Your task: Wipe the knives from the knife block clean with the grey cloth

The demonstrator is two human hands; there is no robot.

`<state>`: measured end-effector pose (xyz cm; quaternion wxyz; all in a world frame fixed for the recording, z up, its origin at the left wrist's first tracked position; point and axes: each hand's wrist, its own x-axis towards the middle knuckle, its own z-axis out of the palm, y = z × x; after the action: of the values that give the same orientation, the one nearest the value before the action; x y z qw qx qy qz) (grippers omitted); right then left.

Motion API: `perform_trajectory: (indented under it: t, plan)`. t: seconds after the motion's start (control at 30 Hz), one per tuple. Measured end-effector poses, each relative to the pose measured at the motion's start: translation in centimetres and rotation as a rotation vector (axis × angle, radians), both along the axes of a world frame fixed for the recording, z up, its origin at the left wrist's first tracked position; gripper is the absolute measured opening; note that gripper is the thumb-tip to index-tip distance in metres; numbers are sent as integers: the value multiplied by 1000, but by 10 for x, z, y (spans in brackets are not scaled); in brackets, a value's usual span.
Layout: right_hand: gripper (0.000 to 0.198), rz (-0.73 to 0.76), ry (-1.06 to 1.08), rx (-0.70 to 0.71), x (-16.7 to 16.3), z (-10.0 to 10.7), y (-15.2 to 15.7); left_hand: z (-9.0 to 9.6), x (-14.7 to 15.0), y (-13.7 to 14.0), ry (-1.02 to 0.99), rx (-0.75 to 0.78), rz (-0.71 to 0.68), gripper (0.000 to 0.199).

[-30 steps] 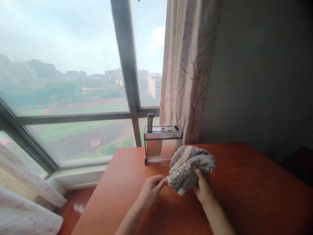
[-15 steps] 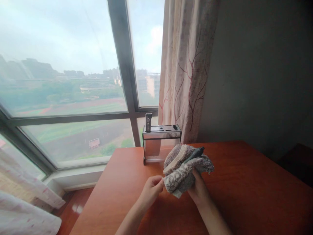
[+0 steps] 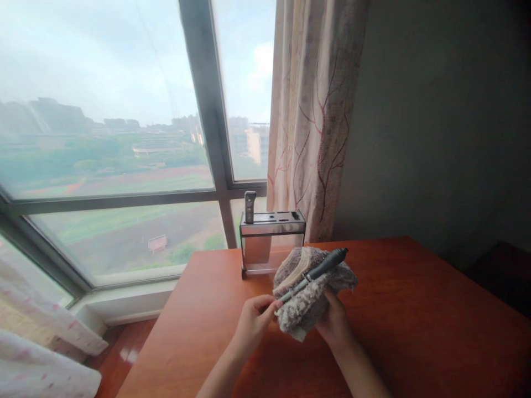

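Note:
A grey fluffy cloth point(image 3: 299, 309) with a pale band is held above the table, and my right hand point(image 3: 333, 319) grips it from below and the right side. Across its folds lies a sharpening steel point(image 3: 326, 264), its dark handle pointing up to the right and its metal rod down to the left. My left hand point(image 3: 256, 320) is closed, thumb and forefinger pinched at the lower end of the rod, beside the cloth's left edge. Some of my right fingers are hidden behind the cloth.
Behind the cloth stands a clear-sided knife block point(image 3: 271, 228) with a slotted top and one grey-handled knife point(image 3: 249, 207) in it. The reddish wooden table point(image 3: 398, 309) reaches to a window point(image 3: 103, 232) and a patterned curtain point(image 3: 315, 121).
The cloth's folds have parted, so the steel's rod now shows along with the handle. My left fingers have moved from the cloth's edge onto the rod's end.

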<state>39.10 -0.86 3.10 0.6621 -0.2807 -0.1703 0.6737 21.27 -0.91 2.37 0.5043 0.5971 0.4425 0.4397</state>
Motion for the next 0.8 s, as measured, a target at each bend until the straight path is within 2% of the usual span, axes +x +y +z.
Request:
perform_trajectory:
  t: [0.13, 0.23, 0.43, 0.6, 0.8]
  plan:
    - [38, -16, -6, -30, -1, -1, -2, 0, 2, 0, -47, 54, 62, 29]
    - [36, -37, -34, -62, -2, -2, -1, 0, 4, -3, -4, 105, 91, 27]
    - [29, -8, -31, -58, -1, -7, 1, 3, 6, -9, 134, 184, 94, 33]
    - [29, 39, -29, -64, 3, -7, 2, 5, 5, -7, 201, 169, 57, 42]
    - [29, 33, -112, -40, 6, -4, 2, 6, -1, -5, 245, 180, 11, 42]
